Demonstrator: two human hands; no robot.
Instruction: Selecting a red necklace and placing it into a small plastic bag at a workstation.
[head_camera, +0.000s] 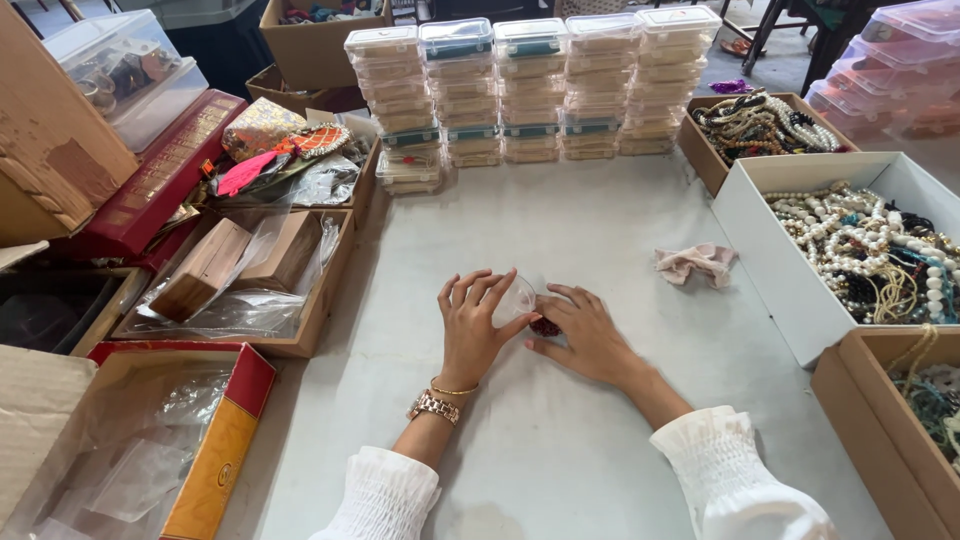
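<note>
**Pouch and beads between both hands, mid-table**

I read both hands meeting at the middle of the table (560, 440). Left hand (470, 325) has fingers spread, thumb and forefinger pinching a small clear pouch (517, 297). Right hand (585, 335) lies flat, fingertips on a dark red bead cluster (545, 326) just below the pouch; whether it grips the beads or only presses them I cannot tell.

Risks, as I judge them:
- The pouch is thin and slick and held only at one edge; it could slip or fold shut.
- The beads are small and sit on bare table; a nudge could roll or scatter them.
- Loose white cuffs could drag across them.

Around the pouch:
- Right of it, near, a crumpled pink cloth (695, 263).
- Further right, a white box (800, 290) of pearl strands, with brown boxes of necklaces behind and in front of it.
- Behind, well apart, stacks of clear lidded cases (530, 90).
- Left, an open carton (320, 300) holding wooden blocks in plastic.

Nothing stands between the hands and the pouch.
</note>
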